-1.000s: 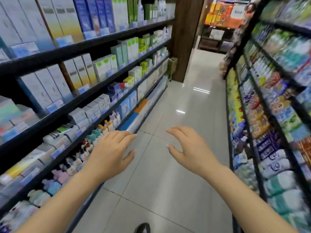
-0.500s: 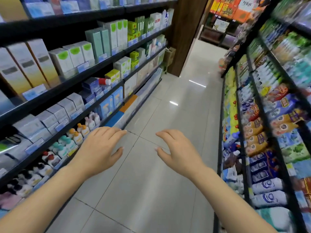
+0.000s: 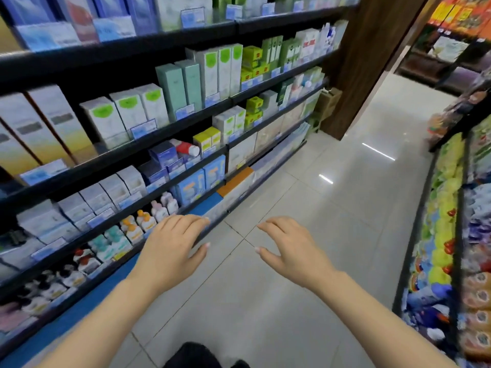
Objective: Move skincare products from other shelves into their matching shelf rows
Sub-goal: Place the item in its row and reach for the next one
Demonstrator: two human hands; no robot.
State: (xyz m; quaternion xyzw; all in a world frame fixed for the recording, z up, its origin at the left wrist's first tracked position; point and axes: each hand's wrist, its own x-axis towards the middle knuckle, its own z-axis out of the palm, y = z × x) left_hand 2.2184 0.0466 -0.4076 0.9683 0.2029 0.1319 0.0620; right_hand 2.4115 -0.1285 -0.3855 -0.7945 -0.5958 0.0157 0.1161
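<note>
Both hands are hovering palms down over the tiled floor (image 3: 305, 197) of a shop aisle, holding nothing. The left hand (image 3: 172, 251) is hanging with fingers spread and loosely bent, released, its fingertips (image 3: 202, 221) lying just beside the front edge of the lowest rows of the left shelves (image 3: 148, 144). The right hand (image 3: 295, 251) is hanging the same way, released, out over the middle of the floor, well apart from either rack. A clear gap is showing between the two hands.

The skincare products are all sitting on the left shelves: tall boxes (image 3: 186, 88) in teal and white-green on the row well above the left hand, a red-and-white tube (image 3: 187, 149) lying on its side among blue boxes (image 3: 163, 155) on the next row down, grey boxes (image 3: 106, 195) below and nearer, and small bottles (image 3: 148, 221) with orange, teal, pink and red caps standing in a line just left of the left hand. Blue price tags are running along the black shelf edges. Print on the packages is too blurred to read.

The right shelves (image 3: 457, 235) are carrying soft coloured packs, their black edge bordering the floor well right of the right hand. The strip of floor between the racks is lying open ahead, running past a wooden pillar (image 3: 372, 62) at the far end of the left shelves. A dark shoe (image 3: 191, 354) is showing at the bottom edge, below the hands
</note>
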